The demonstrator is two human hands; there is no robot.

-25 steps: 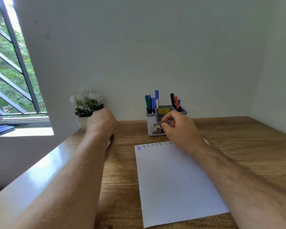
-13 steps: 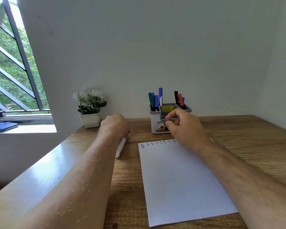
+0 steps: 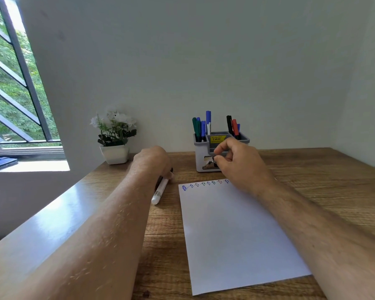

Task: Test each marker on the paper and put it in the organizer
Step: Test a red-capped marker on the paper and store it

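Our left hand [image 3: 153, 163] curls knuckles-up, fingers closed around a white marker [image 3: 159, 190] lying left of the paper [image 3: 234, 232] on the surface [image 3: 312, 174], while our right hand [image 3: 240, 165] pinches something small, unidentifiable, before the organizer [image 3: 200, 156].

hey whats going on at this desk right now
A person is testing markers on a sheet of paper, which has a row of small coloured marks along its top edge. The left hand holds a white marker beside the paper. The right hand, fingers pinched, is at the front of the organizer, which already holds several markers.
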